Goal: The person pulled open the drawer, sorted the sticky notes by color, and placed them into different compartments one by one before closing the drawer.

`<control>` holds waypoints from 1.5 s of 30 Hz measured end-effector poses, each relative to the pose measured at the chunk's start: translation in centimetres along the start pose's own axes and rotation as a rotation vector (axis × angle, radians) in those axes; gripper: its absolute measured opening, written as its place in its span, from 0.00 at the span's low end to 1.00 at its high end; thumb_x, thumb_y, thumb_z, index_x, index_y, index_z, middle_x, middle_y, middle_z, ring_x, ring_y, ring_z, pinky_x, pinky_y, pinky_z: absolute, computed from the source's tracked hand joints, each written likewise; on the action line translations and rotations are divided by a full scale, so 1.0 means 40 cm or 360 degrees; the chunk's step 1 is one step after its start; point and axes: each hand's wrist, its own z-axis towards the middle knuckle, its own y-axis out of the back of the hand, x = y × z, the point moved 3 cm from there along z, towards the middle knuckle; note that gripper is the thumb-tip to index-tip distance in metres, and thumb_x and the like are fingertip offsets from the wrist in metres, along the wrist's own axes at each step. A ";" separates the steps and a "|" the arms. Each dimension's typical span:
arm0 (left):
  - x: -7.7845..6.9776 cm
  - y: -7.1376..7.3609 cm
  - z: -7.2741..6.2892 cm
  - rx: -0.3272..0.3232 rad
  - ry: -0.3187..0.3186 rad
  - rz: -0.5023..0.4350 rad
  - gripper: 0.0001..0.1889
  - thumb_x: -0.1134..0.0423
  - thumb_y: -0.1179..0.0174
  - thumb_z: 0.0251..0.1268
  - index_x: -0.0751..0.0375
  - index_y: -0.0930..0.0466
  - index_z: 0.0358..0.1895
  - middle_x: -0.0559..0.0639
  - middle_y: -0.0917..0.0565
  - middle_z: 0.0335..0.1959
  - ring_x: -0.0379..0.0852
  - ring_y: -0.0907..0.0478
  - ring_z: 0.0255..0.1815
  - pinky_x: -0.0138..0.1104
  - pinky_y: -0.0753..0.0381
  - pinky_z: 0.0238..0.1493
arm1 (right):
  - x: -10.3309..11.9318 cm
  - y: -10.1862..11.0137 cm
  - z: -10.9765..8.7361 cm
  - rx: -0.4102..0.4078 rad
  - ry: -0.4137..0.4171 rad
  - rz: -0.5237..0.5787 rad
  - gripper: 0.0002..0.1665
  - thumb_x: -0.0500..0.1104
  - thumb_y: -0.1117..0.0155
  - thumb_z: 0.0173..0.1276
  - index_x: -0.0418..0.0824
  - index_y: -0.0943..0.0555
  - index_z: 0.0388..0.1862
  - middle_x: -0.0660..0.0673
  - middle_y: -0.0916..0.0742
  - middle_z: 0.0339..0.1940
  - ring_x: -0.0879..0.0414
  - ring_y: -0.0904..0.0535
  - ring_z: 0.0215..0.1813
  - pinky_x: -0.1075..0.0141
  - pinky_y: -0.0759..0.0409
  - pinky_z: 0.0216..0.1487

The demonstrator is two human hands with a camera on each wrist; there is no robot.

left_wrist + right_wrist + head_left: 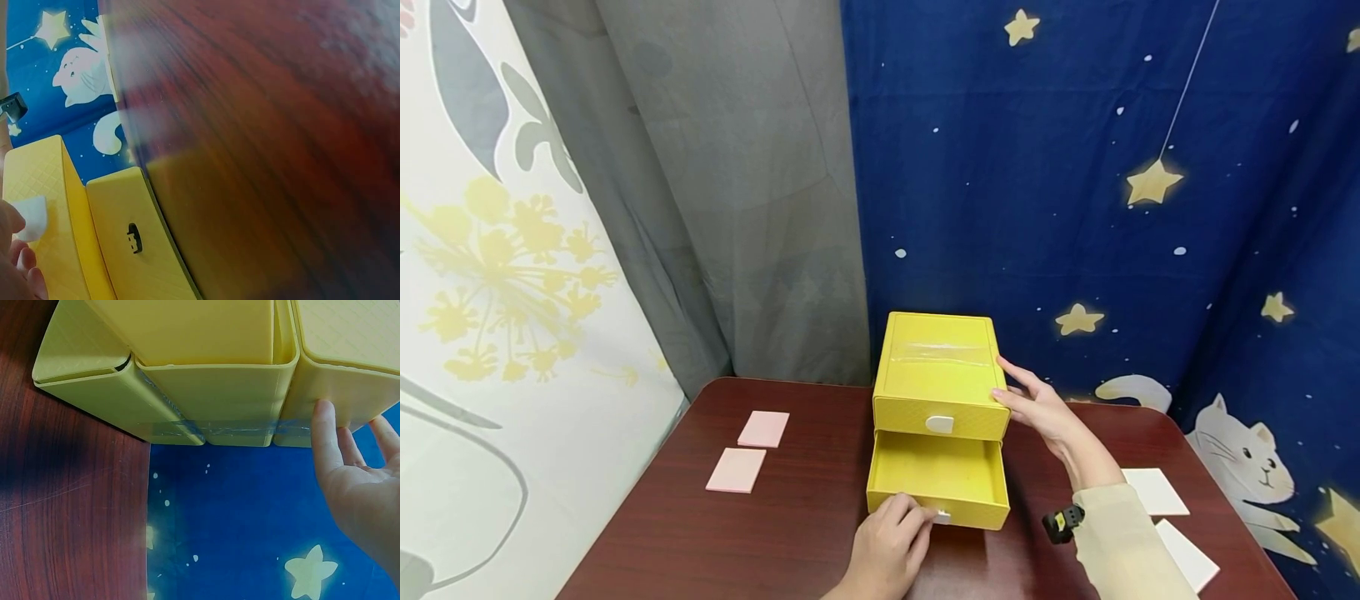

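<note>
A yellow drawer unit (942, 354) of three stacked tiers stands on the table. Its middle drawer (936, 467) is pulled out, and the yellow floor inside shows. At that drawer's front, my left hand (887, 542) has curled fingers and thumb at the white handle (34, 215), gripping it. My right hand (1037, 408) rests straight fingertips (324, 409) against the unit's right side, near the top. The top drawer is closed, with its own white handle (939, 424). In the left wrist view, the lowest drawer front (140, 231) shows a dark slot.
Two pink square pads (735, 471) lie on the dark red table (700, 550) at the left. White square pads (1153, 492) lie at the right, partly behind the right sleeve (1131, 542). A blue starry curtain (1075, 167) hangs behind the table.
</note>
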 end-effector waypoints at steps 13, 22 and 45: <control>0.015 0.031 0.020 -0.0216 -0.0215 -0.0100 0.09 0.62 0.47 0.62 0.54 0.17 0.39 0.46 0.22 0.34 0.40 0.25 0.31 0.25 0.26 0.30 | -0.005 0.001 0.009 -0.0008 -0.0012 0.0007 0.47 0.53 0.36 0.64 0.58 0.49 0.76 0.39 0.46 0.76 0.42 0.38 0.71 0.46 0.36 0.67; 0.068 0.069 0.035 -0.0277 -0.0144 -0.0153 0.10 0.60 0.47 0.63 0.59 0.19 0.40 0.50 0.23 0.38 0.45 0.26 0.38 0.31 0.25 0.36 | 0.001 0.000 0.007 0.0002 -0.0001 -0.0004 0.46 0.52 0.37 0.65 0.57 0.49 0.76 0.39 0.47 0.77 0.42 0.36 0.71 0.52 0.30 0.65; 0.309 0.166 0.000 -0.0286 0.0435 0.0083 0.17 0.61 0.44 0.59 0.64 0.22 0.49 0.58 0.24 0.45 0.52 0.28 0.47 0.38 0.31 0.47 | -0.004 0.003 0.005 -0.0004 -0.0003 0.0003 0.46 0.52 0.37 0.65 0.58 0.49 0.76 0.38 0.46 0.76 0.41 0.36 0.70 0.47 0.34 0.66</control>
